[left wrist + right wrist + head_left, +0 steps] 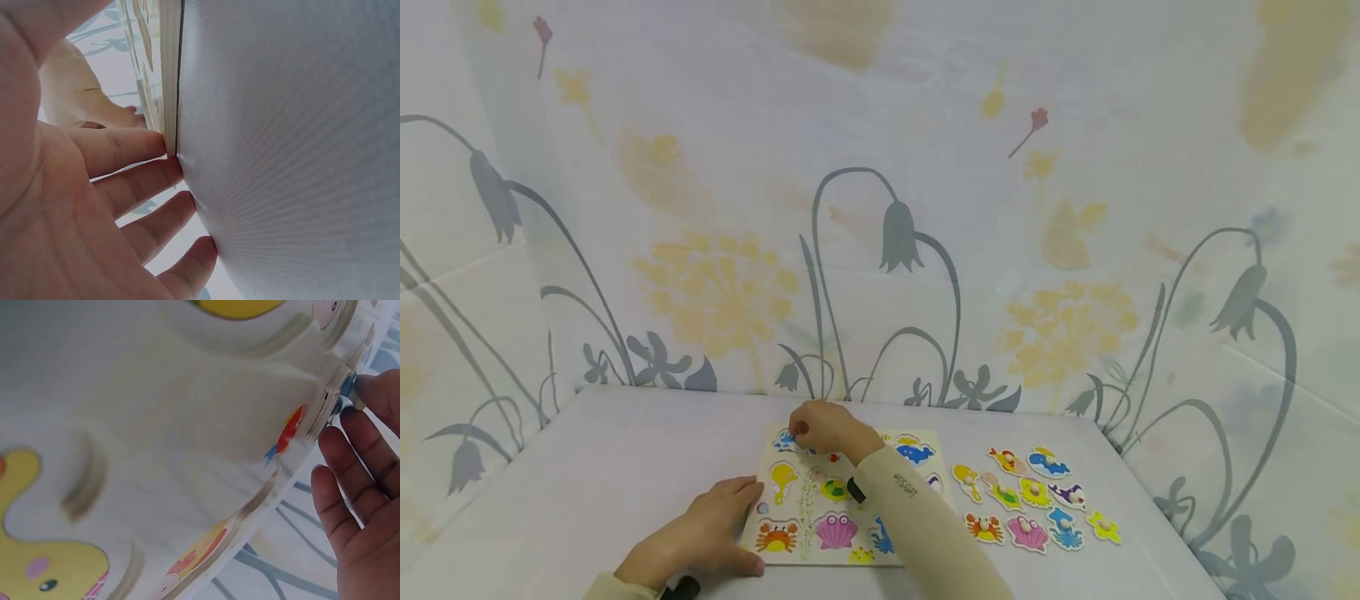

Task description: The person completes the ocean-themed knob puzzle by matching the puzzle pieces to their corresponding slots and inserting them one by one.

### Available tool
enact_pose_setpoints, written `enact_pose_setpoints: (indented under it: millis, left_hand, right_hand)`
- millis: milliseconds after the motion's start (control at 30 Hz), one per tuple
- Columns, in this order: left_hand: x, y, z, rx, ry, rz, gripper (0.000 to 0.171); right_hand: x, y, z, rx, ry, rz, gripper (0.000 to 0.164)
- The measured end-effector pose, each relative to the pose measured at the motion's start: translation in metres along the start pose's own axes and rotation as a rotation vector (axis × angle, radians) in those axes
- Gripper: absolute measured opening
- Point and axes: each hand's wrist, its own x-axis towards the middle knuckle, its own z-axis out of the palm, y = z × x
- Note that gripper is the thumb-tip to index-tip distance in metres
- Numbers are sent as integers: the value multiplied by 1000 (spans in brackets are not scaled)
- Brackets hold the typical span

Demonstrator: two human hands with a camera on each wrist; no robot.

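Observation:
A wooden puzzle board (797,505) with printed sea animals lies on the table. At its far left corner my right hand (833,427) pinches the small knob of a blue puzzle piece (785,439) between thumb and index finger. The right wrist view shows that piece (326,403) at its slot by the board's edge, my other fingers spread beneath. My left hand (706,533) rests at the board's near left side, fingers extended. In the left wrist view its fingertips (153,145) touch the board's side edge (170,75) and the table.
Right of the board lie several loose knobbed pieces, among them a crab (983,528), a pink shell (1027,533), a blue octopus (1065,529), a yellow starfish (1103,527) and a blue whale (1048,462). A flower-printed curtain (865,317) stands behind the white table (587,483).

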Motion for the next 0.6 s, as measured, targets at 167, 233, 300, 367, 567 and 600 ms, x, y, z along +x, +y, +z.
enact_pose_setpoints:
  millis: [167,233,300,367,567,600]
  left_hand:
    - [0,1,-1,-1,-7,-14,102]
    - [0,1,-1,2,-6,-14,102]
    - [0,1,0,6,-2,-9,102]
    - [1,0,0,10,0,-4,102]
    - [2,-1,1,12,1,3,102]
    - [1,-1,1,10,2,3,102]
  right_hand:
    - [4,-2,1,-39,29,-51,4]
    - [4,-3,1,-51,32,-66,5]
    - [4,-5,1,-57,33,-72,5]
    - [4,-6,0,-65,34,-72,6]
    - [6,-6,1,-67,39,-87,8]
    - [6,-6,1,-66,37,-89,9]
